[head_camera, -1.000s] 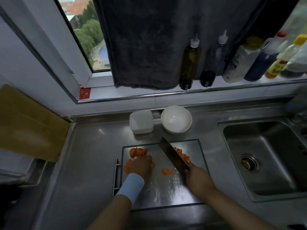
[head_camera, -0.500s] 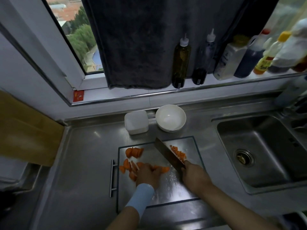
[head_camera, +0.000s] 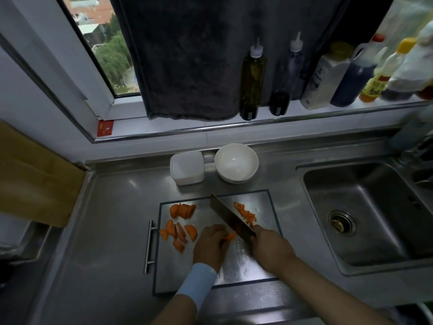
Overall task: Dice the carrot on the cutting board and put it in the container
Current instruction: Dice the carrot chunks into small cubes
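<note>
My left hand (head_camera: pixel 210 245) pinches a carrot piece (head_camera: pixel 229 236) steady at the board's (head_camera: pixel 269 207) six o'clock so the cleaver (head_camera: pixel 228 218), gripped in my right hand (head_camera: pixel 271 247), can dice it.

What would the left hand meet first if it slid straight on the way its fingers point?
The left hand points up-right across the board, so it would probably first meet the cleaver blade, just past the carrot piece it pins. Depth is unclear.
</note>
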{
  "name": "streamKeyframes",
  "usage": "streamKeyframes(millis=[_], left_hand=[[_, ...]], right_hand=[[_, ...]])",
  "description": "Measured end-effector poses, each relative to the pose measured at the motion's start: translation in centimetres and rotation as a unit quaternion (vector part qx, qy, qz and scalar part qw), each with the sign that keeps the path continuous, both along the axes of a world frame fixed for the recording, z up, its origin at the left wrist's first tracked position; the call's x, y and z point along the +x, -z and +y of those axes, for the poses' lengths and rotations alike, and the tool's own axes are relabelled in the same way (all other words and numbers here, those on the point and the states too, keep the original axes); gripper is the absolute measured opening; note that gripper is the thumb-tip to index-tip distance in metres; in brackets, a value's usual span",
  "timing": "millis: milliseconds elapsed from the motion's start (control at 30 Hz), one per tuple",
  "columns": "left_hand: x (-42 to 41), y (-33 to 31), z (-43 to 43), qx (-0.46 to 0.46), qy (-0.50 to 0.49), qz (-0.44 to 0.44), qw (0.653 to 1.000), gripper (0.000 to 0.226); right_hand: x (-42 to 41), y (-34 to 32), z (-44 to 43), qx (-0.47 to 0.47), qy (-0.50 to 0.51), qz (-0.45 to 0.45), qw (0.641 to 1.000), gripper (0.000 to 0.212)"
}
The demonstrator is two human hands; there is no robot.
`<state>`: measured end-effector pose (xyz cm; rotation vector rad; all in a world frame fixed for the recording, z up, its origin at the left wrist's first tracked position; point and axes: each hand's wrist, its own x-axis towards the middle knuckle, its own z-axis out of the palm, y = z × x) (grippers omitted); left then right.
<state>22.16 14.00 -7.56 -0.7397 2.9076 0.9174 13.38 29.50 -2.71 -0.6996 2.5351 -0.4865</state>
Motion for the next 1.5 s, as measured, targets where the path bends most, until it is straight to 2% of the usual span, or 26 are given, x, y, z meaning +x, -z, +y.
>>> streamKeyframes(millis=[167, 400, 567, 833, 933, 1033, 1133, 1233, 1333, 1433, 1500], left_hand=[[0.2, -0.1, 0.1, -0.001, 0.009, 0.049, 0.999, 0.007], [-1.6, 0.8, -1.8, 0.008, 0.048, 0.036, 0.998, 0.019], [-1.2, 1.3, -1.6, -0.062, 0.090, 0.053, 0.993, 0.017], [-1.0, 2.8, -0.9, -0.005, 0.098, 0.090, 0.991, 0.015], [-1.1, 2.9, -1.1, -0.004, 0.102, 0.098, 0.990, 0.011], [-1.1, 2.9, -1.3, 0.024, 0.071, 0.080, 0.994, 0.011], [-0.8, 3.1, -1.3, 0.008, 0.074, 0.111, 0.991, 0.013], [-0.6, 3.9, -1.3, 0.003, 0.098, 0.092, 0.991, 0.016], [-0.7, 3.9, -1.9, 0.005, 0.072, 0.062, 0.995, 0.015], [-1.0, 4.2, -2.6, -0.014, 0.134, 0.088, 0.987, 0.024], [-1.2, 4.1, -2.7, -0.013, 0.143, 0.100, 0.985, 0.020]], right_hand=[[-0.2, -0.1, 0.1, 0.004, 0.001, -0.007, 1.000, 0.023], [0.2, -0.1, 0.0, -0.002, -0.014, -0.014, 1.000, 0.024], [0.8, 0.2, -0.4, 0.002, -0.018, -0.007, 1.000, 0.025], [1.0, 0.3, -0.2, 0.014, 0.013, 0.019, 1.000, 0.025], [1.1, 0.3, -0.4, 0.007, 0.019, 0.001, 1.000, 0.025], [1.4, 0.4, -0.7, 0.011, 0.008, 0.004, 1.000, 0.024], [1.6, 0.3, -0.7, 0.008, 0.004, 0.016, 1.000, 0.024], [1.8, -0.1, -0.8, 0.008, 0.002, 0.019, 1.000, 0.025], [2.2, -0.2, -0.7, -0.002, 0.009, 0.009, 1.000, 0.027], [2.3, -0.4, -0.8, 0.008, 0.014, 0.006, 1.000, 0.029], [2.2, -0.5, -0.9, 0.016, 0.013, 0.008, 1.000, 0.032]])
